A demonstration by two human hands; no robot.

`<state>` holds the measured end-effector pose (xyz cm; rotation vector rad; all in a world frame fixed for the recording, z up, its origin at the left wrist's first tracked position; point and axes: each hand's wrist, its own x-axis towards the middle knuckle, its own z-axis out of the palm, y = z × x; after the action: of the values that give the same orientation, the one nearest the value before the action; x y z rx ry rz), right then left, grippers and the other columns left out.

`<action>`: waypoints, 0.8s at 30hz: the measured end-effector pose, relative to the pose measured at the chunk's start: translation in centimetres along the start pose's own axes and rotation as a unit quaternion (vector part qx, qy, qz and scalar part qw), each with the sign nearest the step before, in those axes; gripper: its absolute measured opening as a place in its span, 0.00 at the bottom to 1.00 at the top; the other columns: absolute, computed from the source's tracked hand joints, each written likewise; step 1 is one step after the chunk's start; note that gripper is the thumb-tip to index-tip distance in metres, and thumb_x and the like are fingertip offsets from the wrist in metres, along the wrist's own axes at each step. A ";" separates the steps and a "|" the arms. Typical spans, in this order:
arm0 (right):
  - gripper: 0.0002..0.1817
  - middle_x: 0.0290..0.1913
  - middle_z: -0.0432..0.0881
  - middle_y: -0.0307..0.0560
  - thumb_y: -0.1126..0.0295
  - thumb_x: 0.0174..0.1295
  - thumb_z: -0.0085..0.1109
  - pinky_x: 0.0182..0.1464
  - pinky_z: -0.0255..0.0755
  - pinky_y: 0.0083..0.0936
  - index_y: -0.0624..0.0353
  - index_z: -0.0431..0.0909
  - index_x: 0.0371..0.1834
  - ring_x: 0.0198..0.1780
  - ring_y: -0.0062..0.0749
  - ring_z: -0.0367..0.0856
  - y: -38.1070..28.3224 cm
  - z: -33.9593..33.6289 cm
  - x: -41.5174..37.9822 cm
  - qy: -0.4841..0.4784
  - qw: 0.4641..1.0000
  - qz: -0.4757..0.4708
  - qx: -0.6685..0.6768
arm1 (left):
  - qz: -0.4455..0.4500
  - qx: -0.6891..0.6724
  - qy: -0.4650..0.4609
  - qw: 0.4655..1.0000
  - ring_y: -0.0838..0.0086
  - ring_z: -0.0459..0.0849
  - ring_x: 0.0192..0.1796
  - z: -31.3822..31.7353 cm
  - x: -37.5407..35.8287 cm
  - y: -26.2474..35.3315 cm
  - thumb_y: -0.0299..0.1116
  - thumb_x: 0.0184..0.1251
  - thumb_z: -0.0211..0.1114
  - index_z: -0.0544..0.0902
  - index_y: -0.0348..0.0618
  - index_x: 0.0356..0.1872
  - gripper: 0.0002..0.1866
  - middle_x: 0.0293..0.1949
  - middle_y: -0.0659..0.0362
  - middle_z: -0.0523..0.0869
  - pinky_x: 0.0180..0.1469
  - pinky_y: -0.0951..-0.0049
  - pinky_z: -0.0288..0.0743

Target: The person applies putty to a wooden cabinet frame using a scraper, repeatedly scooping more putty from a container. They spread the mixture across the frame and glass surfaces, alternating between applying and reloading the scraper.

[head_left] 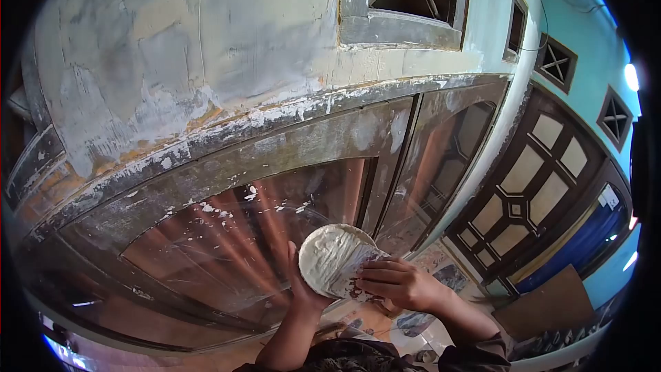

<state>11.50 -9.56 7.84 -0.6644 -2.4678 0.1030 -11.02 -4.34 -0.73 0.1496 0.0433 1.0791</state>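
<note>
My left hand [307, 288] supports a round tub of pale putty [326, 256] from its left side and below, fingers curled against the rim. In my right hand [407, 285] is a flat putty scraper [359, 274], its face smeared with white and brown spots. The scraper lies against the right part of the putty, where ridged streaks run across the surface. My right fingers rest over the scraper's outer side, hiding part of it.
Ahead is a wooden window frame [275, 143] spattered with white, its glass showing reddish curtains. Above it stretches a patchy, putty-smeared wall [165, 48]. At right are a panelled door [527, 193], a turquoise wall [585, 69] and a leaning brown board [547, 306].
</note>
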 end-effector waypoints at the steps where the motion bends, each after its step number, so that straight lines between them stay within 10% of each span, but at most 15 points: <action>1: 0.31 0.63 0.82 0.51 0.77 0.48 0.61 0.68 0.74 0.44 0.59 0.82 0.62 0.65 0.48 0.80 -0.1 -0.1 0.1 -0.013 1.000 0.001 -0.003 | 0.003 0.009 0.004 1.000 0.46 0.79 0.66 -0.2 0.0 0.0 0.76 0.71 0.39 0.70 0.38 0.73 0.50 0.68 0.43 0.78 0.69 0.42 0.72; 13: 0.24 0.56 0.86 0.55 0.86 0.50 0.63 0.61 0.78 0.40 0.64 0.86 0.53 0.61 0.47 0.84 -0.4 -0.8 -0.6 0.123 0.986 0.078 0.085 | -0.015 -0.081 -0.051 0.995 0.46 0.79 0.66 -0.5 0.0 -0.3 0.76 0.71 0.41 0.73 0.40 0.72 0.49 0.67 0.45 0.79 0.69 0.41 0.72; 17: 0.11 0.52 0.87 0.53 0.85 0.68 0.56 0.59 0.79 0.40 0.67 0.83 0.51 0.54 0.37 0.86 1.5 2.1 -2.7 0.309 0.814 0.298 0.392 | -0.006 -0.074 -0.091 0.993 0.46 0.80 0.66 -0.8 0.1 -0.6 0.74 0.72 0.42 0.74 0.41 0.71 0.46 0.66 0.45 0.81 0.67 0.41 0.74; 19: 0.13 0.52 0.86 0.55 0.81 0.68 0.57 0.60 0.80 0.42 0.63 0.79 0.55 0.54 0.44 0.87 1.7 2.3 -1.1 0.386 0.605 0.255 0.648 | -0.016 -0.093 -0.099 0.991 0.46 0.80 0.65 -0.9 0.0 -0.7 0.72 0.73 0.44 0.75 0.41 0.70 0.45 0.66 0.45 0.81 0.66 0.40 0.75; 24: 0.18 0.56 0.84 0.47 0.73 0.73 0.55 0.60 0.80 0.46 0.55 0.73 0.64 0.58 0.45 0.85 2.9 2.8 -1.2 0.404 0.514 0.257 0.711 | 0.007 -0.054 -0.095 0.994 0.46 0.76 0.70 -1.9 -0.4 -1.3 0.68 0.72 0.50 0.74 0.45 0.71 0.41 0.69 0.46 0.78 0.70 0.38 0.69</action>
<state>12.08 -7.44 4.28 -0.3948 -0.5988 1.4550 -10.29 -5.09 -2.79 0.1542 -0.1873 1.0750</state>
